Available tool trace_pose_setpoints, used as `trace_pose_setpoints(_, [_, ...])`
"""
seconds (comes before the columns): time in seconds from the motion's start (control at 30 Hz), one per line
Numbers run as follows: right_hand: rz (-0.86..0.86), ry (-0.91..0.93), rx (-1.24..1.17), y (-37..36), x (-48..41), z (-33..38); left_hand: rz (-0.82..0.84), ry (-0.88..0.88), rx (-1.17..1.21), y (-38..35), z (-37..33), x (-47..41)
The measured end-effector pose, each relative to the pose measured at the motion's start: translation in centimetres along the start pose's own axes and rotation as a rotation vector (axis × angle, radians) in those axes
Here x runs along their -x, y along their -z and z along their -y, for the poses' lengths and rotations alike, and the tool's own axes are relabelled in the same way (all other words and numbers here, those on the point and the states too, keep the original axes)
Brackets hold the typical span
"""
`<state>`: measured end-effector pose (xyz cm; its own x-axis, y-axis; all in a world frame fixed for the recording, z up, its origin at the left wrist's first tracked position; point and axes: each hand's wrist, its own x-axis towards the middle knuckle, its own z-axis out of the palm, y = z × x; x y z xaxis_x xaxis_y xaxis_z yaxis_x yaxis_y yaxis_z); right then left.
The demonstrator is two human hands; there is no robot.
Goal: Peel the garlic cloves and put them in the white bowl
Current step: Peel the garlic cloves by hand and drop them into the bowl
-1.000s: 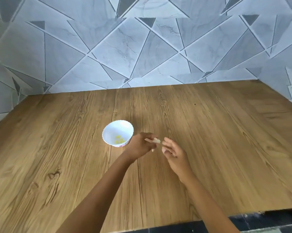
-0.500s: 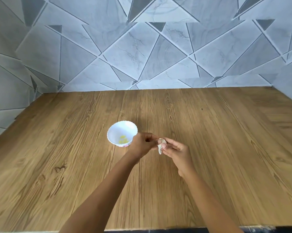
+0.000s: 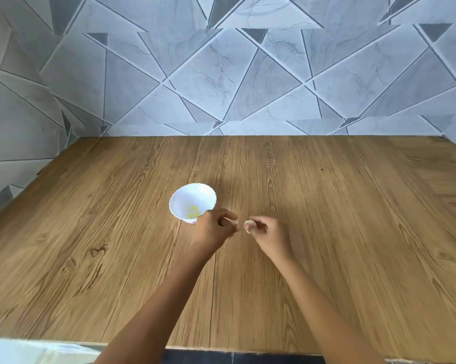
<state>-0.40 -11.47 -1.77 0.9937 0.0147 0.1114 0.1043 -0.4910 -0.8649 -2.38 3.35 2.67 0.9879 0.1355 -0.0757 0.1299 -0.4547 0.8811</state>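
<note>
A small white bowl [image 3: 186,199] with a scalloped rim stands on the wooden table [image 3: 326,232], with a few yellowish peeled cloves [image 3: 193,211] at its bottom. My left hand [image 3: 213,231] is just right of the bowl and hides its near edge. Its fingers are curled and its thumb and finger pinch a thin pale scrap that looks like garlic peel [image 3: 229,221]. My right hand [image 3: 267,232] is a short gap to the right and pinches a small white garlic clove [image 3: 247,227] at its fingertips.
A grey tiled wall [image 3: 221,74] closes the back and both sides of the table. The table's front edge [image 3: 221,349] runs along the bottom, with something pale and blurred [image 3: 24,352] at the lower left corner.
Both hands were together on the clove; they have now pulled apart, and the clove has stayed in my right hand. The camera has tilted, so the table sits lower in view.
</note>
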Motion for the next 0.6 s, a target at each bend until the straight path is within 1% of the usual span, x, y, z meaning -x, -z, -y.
trace_pose_setpoints(0.1, [0.016,0.055,0.129,-0.5,-0.4,-0.3,0.011,0.025,-0.003,0.1,0.3,0.8])
trace_pose_setpoints(0.2, [0.029,0.060,0.189,-0.1,0.1,-0.8,0.032,0.066,0.136,0.4,0.5,1.5])
trace_pose_setpoints(0.27, [-0.038,0.090,0.205,0.2,1.2,-0.8,0.046,0.078,0.163,0.9,0.7,2.1])
trace_pose_setpoints(0.37, [-0.226,0.264,0.243,0.5,4.3,-0.1,0.108,0.074,0.128,1.9,1.1,3.0])
trace_pose_setpoints(0.4, [-0.247,0.311,0.240,0.4,5.3,0.2,0.134,0.077,0.096,2.2,1.3,3.2])
trace_pose_setpoints(0.5, [-0.198,0.357,0.286,-0.8,7.6,1.1,0.215,0.124,0.023,3.8,1.8,4.0])
trace_pose_setpoints(0.6, [-0.066,0.323,0.453,-2.6,9.4,0.9,0.317,0.204,-0.021,5.4,2.4,4.7])
